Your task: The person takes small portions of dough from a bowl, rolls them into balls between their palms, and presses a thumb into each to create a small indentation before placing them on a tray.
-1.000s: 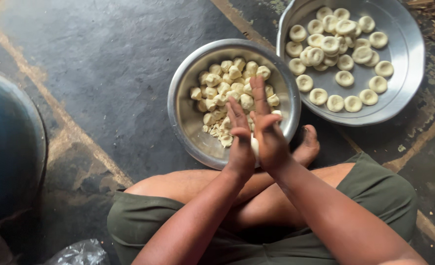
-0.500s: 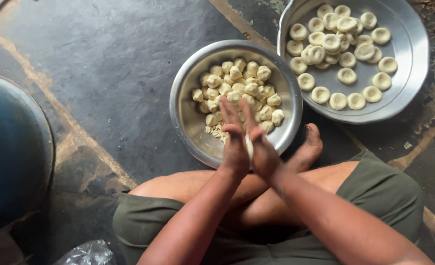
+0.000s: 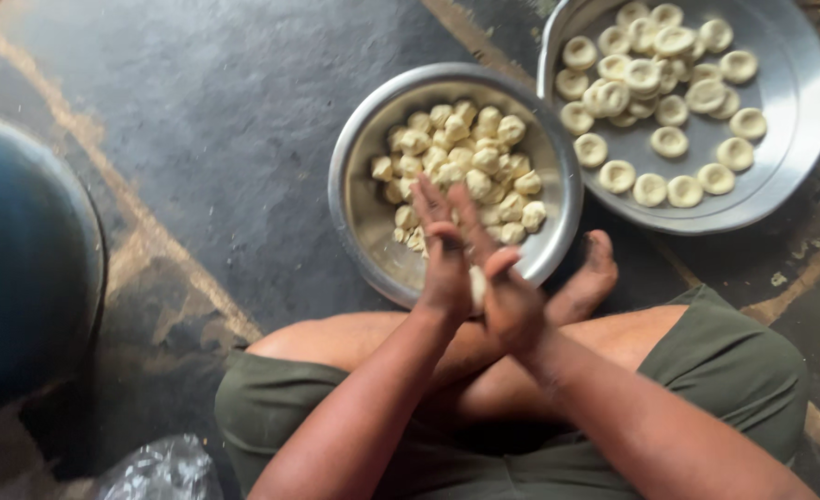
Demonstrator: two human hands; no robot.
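Note:
My left hand and my right hand are pressed palm to palm with a pale piece of dough between them. They hover over the near rim of a round steel bowl that holds several small dough lumps. To the right, a wide steel tray carries several flattened dough rounds, each with a dent in the middle. I sit cross-legged on the floor in green shorts, one bare foot by the bowl.
A dark blue rounded container stands at the left. A crumpled clear plastic bag lies near my left knee. The floor is dark stone with brown seams.
My palms have slid against each other around the dough, the right hand drawing back toward me. The view has shifted a little, so bowl and tray sit further right.

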